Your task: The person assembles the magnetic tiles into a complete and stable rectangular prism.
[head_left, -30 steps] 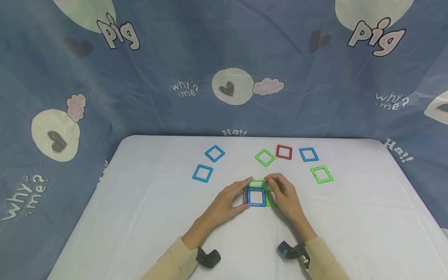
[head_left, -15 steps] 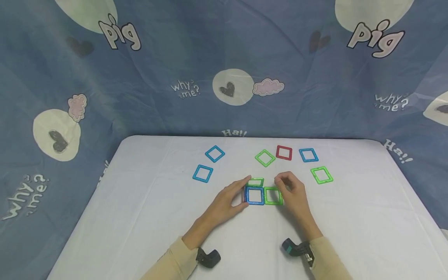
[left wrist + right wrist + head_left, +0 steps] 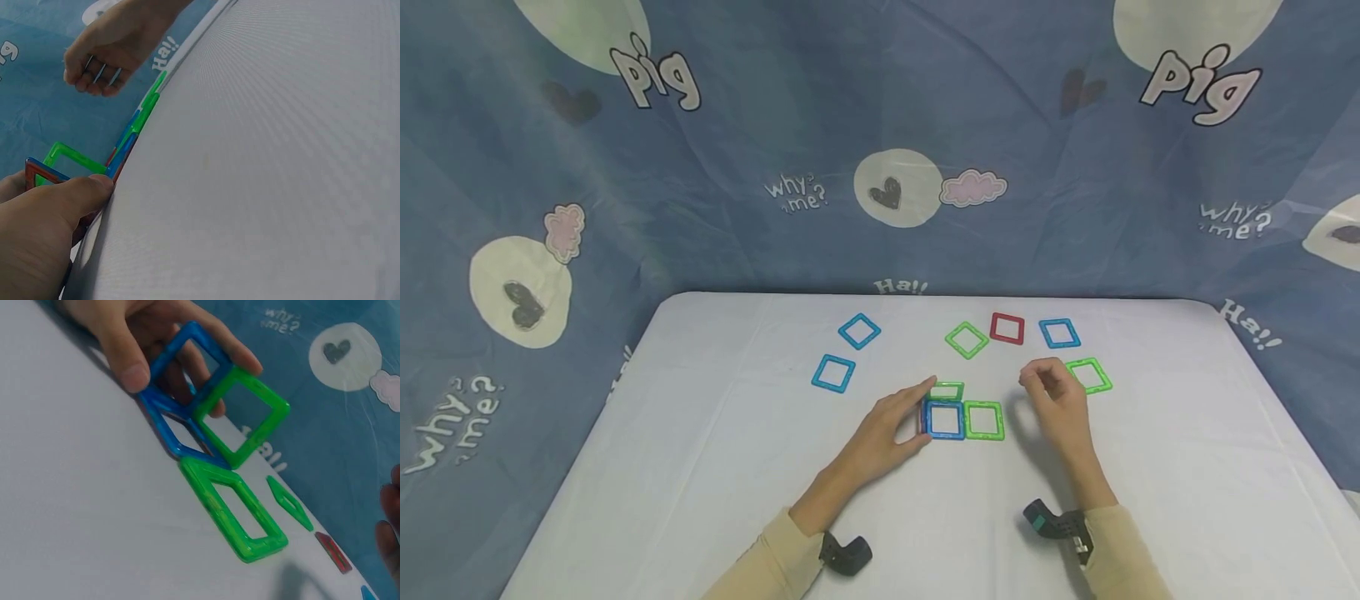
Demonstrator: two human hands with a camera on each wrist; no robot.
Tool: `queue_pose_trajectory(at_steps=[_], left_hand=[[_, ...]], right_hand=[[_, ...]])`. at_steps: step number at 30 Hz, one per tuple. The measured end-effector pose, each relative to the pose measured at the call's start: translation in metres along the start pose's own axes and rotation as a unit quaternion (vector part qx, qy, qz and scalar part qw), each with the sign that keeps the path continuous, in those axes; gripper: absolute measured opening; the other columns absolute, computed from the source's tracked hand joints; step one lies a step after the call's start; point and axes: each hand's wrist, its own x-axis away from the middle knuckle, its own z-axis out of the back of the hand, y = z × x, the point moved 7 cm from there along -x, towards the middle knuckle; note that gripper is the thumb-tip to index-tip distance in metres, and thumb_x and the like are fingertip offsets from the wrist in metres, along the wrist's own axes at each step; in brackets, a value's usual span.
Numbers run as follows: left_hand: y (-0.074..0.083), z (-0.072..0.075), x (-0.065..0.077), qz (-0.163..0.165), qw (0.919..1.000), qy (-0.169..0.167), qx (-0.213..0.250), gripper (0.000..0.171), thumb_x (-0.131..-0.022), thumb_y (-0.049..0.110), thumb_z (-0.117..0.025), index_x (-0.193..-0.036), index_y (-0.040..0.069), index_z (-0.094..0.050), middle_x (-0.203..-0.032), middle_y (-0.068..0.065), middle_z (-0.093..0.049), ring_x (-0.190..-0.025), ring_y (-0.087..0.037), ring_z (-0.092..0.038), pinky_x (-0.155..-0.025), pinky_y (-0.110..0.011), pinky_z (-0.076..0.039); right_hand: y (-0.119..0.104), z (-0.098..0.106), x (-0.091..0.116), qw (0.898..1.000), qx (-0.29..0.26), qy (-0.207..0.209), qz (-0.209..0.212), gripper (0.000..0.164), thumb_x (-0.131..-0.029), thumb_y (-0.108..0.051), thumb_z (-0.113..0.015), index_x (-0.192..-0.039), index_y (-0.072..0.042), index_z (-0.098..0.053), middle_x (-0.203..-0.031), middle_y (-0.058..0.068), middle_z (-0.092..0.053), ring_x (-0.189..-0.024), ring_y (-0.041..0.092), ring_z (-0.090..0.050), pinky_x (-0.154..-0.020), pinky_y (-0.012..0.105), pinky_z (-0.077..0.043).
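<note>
Square magnetic tiles stand joined at the table's middle. My left hand (image 3: 880, 433) grips the upright left tile (image 3: 175, 347) between thumb and fingers; it looks blue in the right wrist view, reddish outside in the left wrist view. A green tile (image 3: 275, 425) stands upright at the back, beside my left fingertips. Flat on the cloth lie a blue tile (image 3: 946, 437) and, touching its right edge, a green tile (image 3: 983, 437). To the right, my right hand (image 3: 1060, 408) hovers with loosely bent fingers and nothing in them, near a loose green tile (image 3: 1097, 388).
Behind lie a green tile (image 3: 953, 347), a red tile (image 3: 1007, 341) and a blue tile (image 3: 1060, 344). Two more blue tiles are at back left, one being the nearer blue tile (image 3: 829, 386). A blue printed curtain (image 3: 737, 250) hangs behind the white table (image 3: 700, 500).
My right hand has let go near the green tiles and moved right and up, uncovering the flat green tile. The left hand keeps its grip; the joined tiles have shifted slightly left.
</note>
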Motion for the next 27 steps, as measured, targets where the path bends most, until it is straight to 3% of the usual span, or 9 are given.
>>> queue_pose_trajectory(at_steps=[13,27], left_hand=[[0.0,-0.001,0.0,-0.008,1.0,0.0,0.001,0.085,-0.083,0.022,-0.073,-0.147,0.042,-0.022,-0.148,0.009,-0.04,-0.135,-0.017,-0.041,-0.11,-0.042,-0.037],[-0.001,-0.002,0.0,-0.007,1.0,-0.001,0.001,0.084,-0.083,0.022,-0.073,-0.147,0.043,-0.023,-0.147,0.009,-0.043,-0.134,-0.017,-0.043,-0.109,-0.043,-0.038]], right_hand=[[0.045,0.016,-0.013,0.999,0.02,0.036,-0.033,0.019,-0.095,-0.024,-0.055,-0.102,-0.007,-0.062,-0.089,-0.014,-0.06,-0.087,0.0,-0.059,-0.089,0.009,-0.043],[0.016,0.031,-0.006,0.997,0.028,0.055,-0.042,0.02,-0.096,-0.018,-0.053,-0.103,0.0,-0.061,-0.087,-0.012,-0.059,-0.084,-0.003,-0.056,-0.087,0.009,-0.042]])
